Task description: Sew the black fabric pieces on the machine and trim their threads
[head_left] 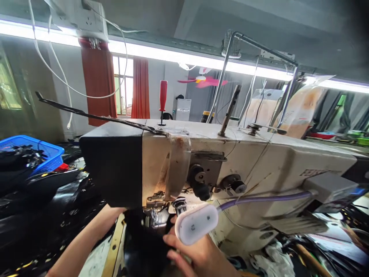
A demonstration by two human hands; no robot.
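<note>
Reaches with the right hand (198,250) into the lower centre of the frame, partly behind the white lamp (197,224), with fingers slightly spread and pointing left toward black material (150,246) under the near side of the sewing machine (259,161). Cannot tell about any pinch on that material. Extends the left forearm (86,242) up from the lower left, passing behind the black cover (112,165); cannot see the left hand there, nor tell its grip. Faces the machine's pale body across the middle of the frame, with a knob (201,177) near centre and a purple cord (265,199) running right from the lamp to a grey box (331,188). Also takes in a red screwdriver (163,98) upright on top, a blue basket (53,161) of dark pieces (20,157) at far left, red curtains (98,80) at upper left, and a pink fan (211,81) at upper centre.
</note>
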